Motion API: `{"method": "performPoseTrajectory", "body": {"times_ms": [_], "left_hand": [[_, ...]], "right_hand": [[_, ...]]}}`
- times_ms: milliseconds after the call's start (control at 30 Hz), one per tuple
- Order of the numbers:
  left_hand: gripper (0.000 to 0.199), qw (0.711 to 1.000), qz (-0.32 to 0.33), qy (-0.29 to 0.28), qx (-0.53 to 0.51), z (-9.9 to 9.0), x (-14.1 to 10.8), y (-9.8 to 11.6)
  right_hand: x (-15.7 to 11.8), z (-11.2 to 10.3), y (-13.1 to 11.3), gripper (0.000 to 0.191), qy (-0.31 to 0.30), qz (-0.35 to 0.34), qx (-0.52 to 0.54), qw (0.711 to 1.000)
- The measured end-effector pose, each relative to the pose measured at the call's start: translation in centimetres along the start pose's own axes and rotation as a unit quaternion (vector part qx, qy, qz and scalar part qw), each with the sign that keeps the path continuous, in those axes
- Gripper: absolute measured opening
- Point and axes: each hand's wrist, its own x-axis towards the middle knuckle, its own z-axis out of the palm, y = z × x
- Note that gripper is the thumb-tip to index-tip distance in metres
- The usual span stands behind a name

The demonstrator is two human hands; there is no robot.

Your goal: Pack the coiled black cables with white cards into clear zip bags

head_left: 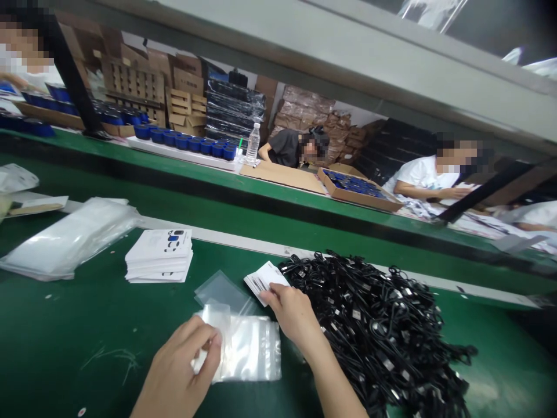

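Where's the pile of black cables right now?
In the head view, the black cable pile lies on the green table at right, beside the right hand and the white leaflets it touches.

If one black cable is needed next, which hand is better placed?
Probably the right hand: it is beside the tangled heap of black cables, though it holds small white printed papers. The left hand is farther away, pinching a clear flat plastic bag.

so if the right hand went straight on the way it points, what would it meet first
Past the cards it touches, the right hand would probably cross the bench and meet the white strip first, if it stayed low; depth is hard to judge from this one view.
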Motion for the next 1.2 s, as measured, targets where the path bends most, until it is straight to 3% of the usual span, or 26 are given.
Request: {"method": "performPoseTrajectory", "body": {"times_ms": [267, 467, 667, 733, 867, 933, 1033, 1133, 1167, 1200], "left_hand": [[0.041, 0.992, -0.101, -0.059, -0.038, 0.0, 0.2, 0.7], [0.042, 0.969, -0.201, -0.084, -0.118, -0.3, 0.6, 1.0], [0.04, 0.949, -0.227, -0.034, -0.215, 0.0, 1.3, 1.4], [0.039, 0.948, -0.221, -0.017, -0.23, 0.2, 1.6, 1.6], [0.035, 0.952, -0.202, 0.008, -0.23, 0.6, 2.1, 1.8], [0.031, 0.96, -0.187, 0.028, -0.204, 0.8, 2.1, 1.8], [0.026, 0.974, -0.163, 0.067, -0.143, 1.0, 2.0, 2.0], [0.024, 0.979, -0.15, 0.1, -0.095, 1.1, 1.9, 2.4], [0.023, 0.978, -0.151, 0.114, -0.083, 1.1, 2.0, 2.5], [0.023, 0.977, -0.155, 0.129, -0.074, 1.1, 2.1, 2.6]], "right_hand": [[0.1, -0.1, 0.8, 0.025, 0.006, -0.01, 0.024, 1.0], [0.2, 0.0, 1.3, 0.032, 0.028, -0.016, 0.043, 0.999], [-1.3, -0.1, 1.9, 0.031, 0.112, -0.006, 0.055, 0.992], [-2.9, 0.0, 1.6, 0.031, 0.146, -0.052, 0.091, 0.984], [-6.2, 1.3, 0.4, 0.025, 0.19, -0.217, 0.17, 0.942], [-7.0, 2.4, -0.3, 0.023, 0.194, -0.24, 0.147, 0.94], [-7.1, 3.7, -0.9, 0.023, 0.188, -0.24, 0.139, 0.942], [-7.0, 4.5, -1.4, 0.007, 0.215, -0.19, 0.244, 0.926], [-7.2, 4.8, -1.7, 0.011, 0.227, -0.16, 0.304, 0.911], [-7.4, 5.3, -2.1, 0.033, 0.228, -0.127, 0.371, 0.891]]}}
